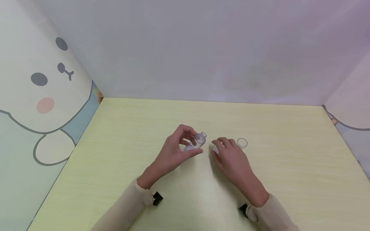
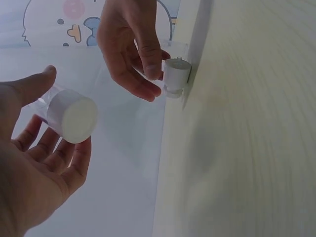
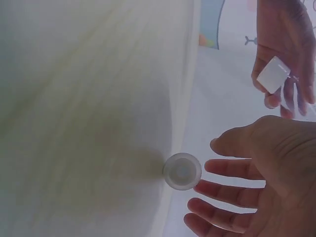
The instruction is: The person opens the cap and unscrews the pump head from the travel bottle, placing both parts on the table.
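My left hand [image 1: 178,146] holds a small clear bottle [image 1: 200,138] with a narrow neck, its fingers and thumb curved round the sides. In the left wrist view the bottle's white base [image 2: 74,118] faces the camera. Just right of it, my right hand [image 1: 231,157] hovers low over the table, fingers spread loosely around a small white cylindrical piece [image 1: 215,149]. That piece [image 2: 177,74] shows a little nub at one end in the left wrist view. From the right wrist its round end [image 3: 182,171] appears beside the fingertips, which do not curl round it.
Beyond my right hand's knuckles is a clear round-rimmed piece [image 1: 242,142]. The pale wood-grain table [image 1: 289,179] meets a plain light wall [image 1: 202,51] at the back. A side panel with a cartoon animal [image 1: 46,89] borders the table on the left.
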Demonstrator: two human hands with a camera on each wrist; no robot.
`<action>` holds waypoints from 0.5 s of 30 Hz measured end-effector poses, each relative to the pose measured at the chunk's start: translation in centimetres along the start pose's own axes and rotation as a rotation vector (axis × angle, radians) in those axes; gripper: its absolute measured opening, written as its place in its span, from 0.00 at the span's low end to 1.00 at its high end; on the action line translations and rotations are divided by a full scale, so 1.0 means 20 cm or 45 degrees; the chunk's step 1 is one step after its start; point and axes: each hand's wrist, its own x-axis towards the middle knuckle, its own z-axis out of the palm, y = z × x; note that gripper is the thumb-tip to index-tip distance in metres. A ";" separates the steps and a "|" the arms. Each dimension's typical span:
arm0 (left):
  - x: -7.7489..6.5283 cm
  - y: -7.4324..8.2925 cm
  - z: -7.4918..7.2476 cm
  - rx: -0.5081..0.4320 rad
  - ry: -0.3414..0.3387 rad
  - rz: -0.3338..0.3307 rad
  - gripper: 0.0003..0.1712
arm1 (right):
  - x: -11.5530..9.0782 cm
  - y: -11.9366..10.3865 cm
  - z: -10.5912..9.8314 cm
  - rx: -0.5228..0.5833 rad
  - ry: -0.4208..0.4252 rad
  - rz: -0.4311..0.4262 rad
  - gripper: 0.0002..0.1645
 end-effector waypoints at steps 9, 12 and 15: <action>0.02 -0.07 0.00 -0.004 0.007 -0.081 0.29 | -0.04 0.01 -0.03 -0.056 0.077 -0.131 0.18; 0.02 -0.09 0.00 0.019 -0.008 -0.107 0.30 | -0.06 0.02 -0.04 -0.056 0.086 -0.156 0.18; 0.02 -0.11 0.00 0.060 -0.026 -0.154 0.29 | -0.08 0.03 -0.04 -0.051 0.093 -0.173 0.19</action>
